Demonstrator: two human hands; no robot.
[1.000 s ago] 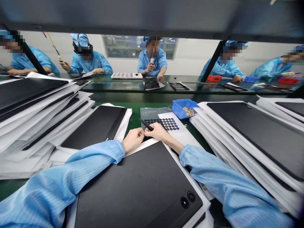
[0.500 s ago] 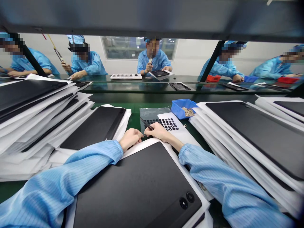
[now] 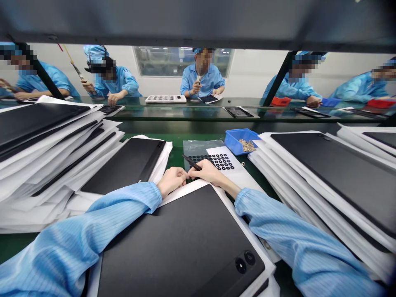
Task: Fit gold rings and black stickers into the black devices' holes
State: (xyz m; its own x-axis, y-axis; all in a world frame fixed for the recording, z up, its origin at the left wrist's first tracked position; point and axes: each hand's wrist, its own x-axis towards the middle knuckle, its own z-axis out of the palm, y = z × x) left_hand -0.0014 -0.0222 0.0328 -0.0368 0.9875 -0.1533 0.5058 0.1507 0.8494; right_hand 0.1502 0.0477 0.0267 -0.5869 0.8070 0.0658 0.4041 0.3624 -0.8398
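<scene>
- my right hand (image 3: 206,172) pinches black tweezers (image 3: 192,163) between thumb and fingers, tips pointing up and left
- my left hand (image 3: 172,181) is curled shut, just beside my right fingertips
- a white card of black rings (image 3: 220,161) lies just past the tweezers
- both blue-sleeved forearms (image 3: 120,202) rest on a black tablet box (image 3: 176,243), angled inward
- a blue bin (image 3: 239,141) sits beyond the card
</scene>
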